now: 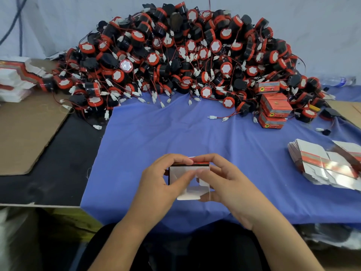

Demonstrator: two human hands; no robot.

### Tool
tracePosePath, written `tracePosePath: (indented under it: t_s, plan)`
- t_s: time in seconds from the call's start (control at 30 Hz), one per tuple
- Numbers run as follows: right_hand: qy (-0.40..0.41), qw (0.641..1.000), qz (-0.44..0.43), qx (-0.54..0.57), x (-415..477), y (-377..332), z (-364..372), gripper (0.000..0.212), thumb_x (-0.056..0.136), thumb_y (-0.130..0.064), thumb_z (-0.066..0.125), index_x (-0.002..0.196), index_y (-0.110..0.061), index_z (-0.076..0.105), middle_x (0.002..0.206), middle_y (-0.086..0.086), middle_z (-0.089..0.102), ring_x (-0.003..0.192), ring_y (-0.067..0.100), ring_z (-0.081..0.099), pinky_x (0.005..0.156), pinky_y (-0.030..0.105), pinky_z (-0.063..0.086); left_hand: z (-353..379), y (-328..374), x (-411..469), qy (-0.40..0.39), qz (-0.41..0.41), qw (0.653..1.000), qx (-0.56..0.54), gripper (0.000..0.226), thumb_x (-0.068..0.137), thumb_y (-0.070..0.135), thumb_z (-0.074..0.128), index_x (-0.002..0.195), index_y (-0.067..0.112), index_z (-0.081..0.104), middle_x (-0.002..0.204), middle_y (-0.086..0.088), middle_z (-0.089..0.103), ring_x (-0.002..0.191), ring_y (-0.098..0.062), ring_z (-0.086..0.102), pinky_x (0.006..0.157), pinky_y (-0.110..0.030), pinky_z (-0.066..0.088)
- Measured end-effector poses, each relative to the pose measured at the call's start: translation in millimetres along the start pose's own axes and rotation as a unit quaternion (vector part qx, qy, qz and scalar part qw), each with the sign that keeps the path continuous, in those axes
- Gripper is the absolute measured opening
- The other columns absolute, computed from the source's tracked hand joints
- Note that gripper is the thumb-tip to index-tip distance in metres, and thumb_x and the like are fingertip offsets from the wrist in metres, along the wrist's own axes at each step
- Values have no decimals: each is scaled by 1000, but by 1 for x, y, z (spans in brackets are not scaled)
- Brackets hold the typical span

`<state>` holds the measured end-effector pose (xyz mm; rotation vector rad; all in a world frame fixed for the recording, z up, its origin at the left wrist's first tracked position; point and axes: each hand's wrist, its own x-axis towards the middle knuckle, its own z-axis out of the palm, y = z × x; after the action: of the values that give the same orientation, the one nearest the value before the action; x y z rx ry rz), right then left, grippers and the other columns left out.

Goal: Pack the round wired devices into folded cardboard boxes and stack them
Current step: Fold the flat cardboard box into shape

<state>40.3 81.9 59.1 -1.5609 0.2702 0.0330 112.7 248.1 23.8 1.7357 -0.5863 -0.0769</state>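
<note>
Gripping the half-folded cardboard box [180,174] with fingers [176,159] of my left hand [156,178] and right hand [228,182] curled round it, flaps toward me; beyond the box lies the device pile [175,55], equally near both hands.

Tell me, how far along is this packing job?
Barely begun. Done: a few closed orange boxes stacked at the pile's right edge. In hand: the left hand and right hand hold one cardboard box, thumbs on its white flaps; whether a device is inside is hidden. Left: the big pile of devices, and a stack of flat blanks on the blue cloth.
</note>
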Motion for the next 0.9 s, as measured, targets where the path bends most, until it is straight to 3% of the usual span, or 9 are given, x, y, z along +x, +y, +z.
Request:
tracePosePath:
  t_s: [0.1,0.17,0.27,0.33,0.43,0.53,0.7,0.8,0.9]
  plan:
    - [-54,993,35,101,0,0,-6,33,92,-39,67,123,-30,72,124,-2,71,109,19,62,84,35,60,-3,2,2,11,-15,1000,2,15,88,32,77,100,38,71,105,17,73,99,-10,68,81,-32,54]
    - [-106,979,43,167,-2,-1,-15,41,94,-36,66,133,-28,68,140,6,64,116,25,63,91,40,58,-7,4,5,6,-18,1000,4,15,85,34,75,98,40,70,102,18,73,95,-9,68,80,-31,54]
    - [-142,969,36,198,-3,4,-24,52,91,-26,70,142,-27,62,148,17,55,130,39,56,99,44,55,-12,7,7,-8,-24,1000,6,17,86,31,80,96,42,71,101,19,73,92,-7,68,79,-33,54]
    - [-131,973,32,189,-2,8,-23,54,89,-28,73,141,-29,62,145,18,58,134,43,54,100,43,55,-14,8,7,-22,-25,999,3,20,86,31,81,98,43,72,101,20,73,89,-5,67,77,-30,53]
    - [-85,988,25,125,-1,9,-13,51,86,-43,77,135,-36,64,133,14,67,123,36,65,95,37,58,-14,10,7,-57,-34,998,1,27,78,48,80,103,46,72,106,21,72,95,-4,66,78,-22,52]
    - [-44,997,7,70,-1,11,-4,47,86,-49,77,129,-35,64,126,10,71,113,32,71,90,36,59,-11,9,4,-68,-16,997,16,26,81,46,81,105,48,70,112,23,70,106,-4,63,83,-12,47]
    - [4,999,-28,20,-3,8,3,27,94,-41,72,119,-32,67,109,5,75,99,27,74,78,30,60,-9,4,4,-85,-8,996,-10,25,96,28,70,114,45,73,124,22,67,121,-2,59,94,-11,44]
    - [47,998,-28,7,-1,9,2,20,96,-30,69,116,-30,68,100,3,76,100,30,72,75,32,62,-11,1,2,-140,0,990,-34,33,101,35,58,132,40,66,138,21,61,134,-1,51,106,-15,41]
    - [63,997,-38,-7,-1,10,2,19,97,-30,69,115,-34,66,99,-1,77,94,26,74,71,29,62,-12,-3,0,-112,-24,991,-72,40,94,48,62,133,53,59,137,20,62,131,-4,55,104,-20,47]
